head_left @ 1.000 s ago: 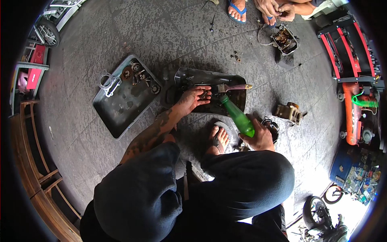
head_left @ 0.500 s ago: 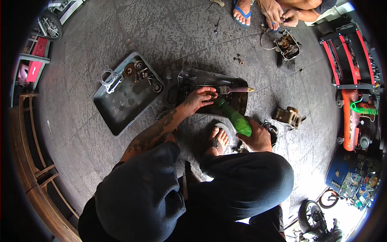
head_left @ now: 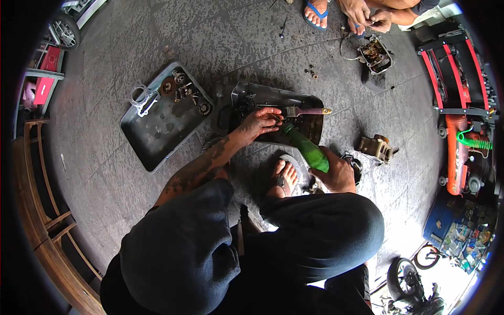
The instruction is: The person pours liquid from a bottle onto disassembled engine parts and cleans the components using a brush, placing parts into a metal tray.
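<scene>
My left hand (head_left: 261,125) is over the dark tray (head_left: 313,135), its fingers curled around a small metal part that is mostly hidden. My right hand (head_left: 338,172) grips the wide end of a green bottle (head_left: 311,153). The bottle lies tilted, with its neck over the tray, close to my left fingertips. A paintbrush (head_left: 310,111) with a wooden handle rests across the tray just beyond the bottle's mouth. To the left, a second tray (head_left: 152,149) holds gears, springs and other metal parts, with a silver gasket-like frame (head_left: 140,100) on its edge.
A co-worker's hands (head_left: 370,17) and sandalled feet are at the top right, near an open engine part (head_left: 376,54). A metal block (head_left: 377,149) stands right of my tray. Farther right are a red-and-black rack (head_left: 455,73) and a red cylinder (head_left: 455,157).
The bottle's neck has come up close to my left fingertips, and the bottle has shifted slightly left. My left fingers have closed more around the small part. The view has shifted slightly.
</scene>
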Tool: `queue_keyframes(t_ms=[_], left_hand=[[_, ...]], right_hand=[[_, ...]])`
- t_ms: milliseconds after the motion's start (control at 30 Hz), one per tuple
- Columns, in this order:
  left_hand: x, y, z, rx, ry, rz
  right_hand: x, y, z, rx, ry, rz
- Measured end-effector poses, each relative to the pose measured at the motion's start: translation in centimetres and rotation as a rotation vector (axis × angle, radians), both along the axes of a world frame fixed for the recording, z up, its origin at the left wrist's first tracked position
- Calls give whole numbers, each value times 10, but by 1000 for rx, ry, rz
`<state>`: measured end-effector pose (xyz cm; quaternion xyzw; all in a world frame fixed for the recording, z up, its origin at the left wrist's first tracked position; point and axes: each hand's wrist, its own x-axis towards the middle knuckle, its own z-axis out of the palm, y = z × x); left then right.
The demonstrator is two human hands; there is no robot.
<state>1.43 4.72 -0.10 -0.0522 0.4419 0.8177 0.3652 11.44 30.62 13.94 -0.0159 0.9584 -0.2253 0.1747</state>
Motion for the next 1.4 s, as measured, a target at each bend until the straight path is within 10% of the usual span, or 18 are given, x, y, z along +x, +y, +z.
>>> queue_keyframes(t_ms=[1400], left_hand=[[-1, -1, -1, -119, -100, 65]], right_hand=[[2, -2, 6, 52, -94, 41]])
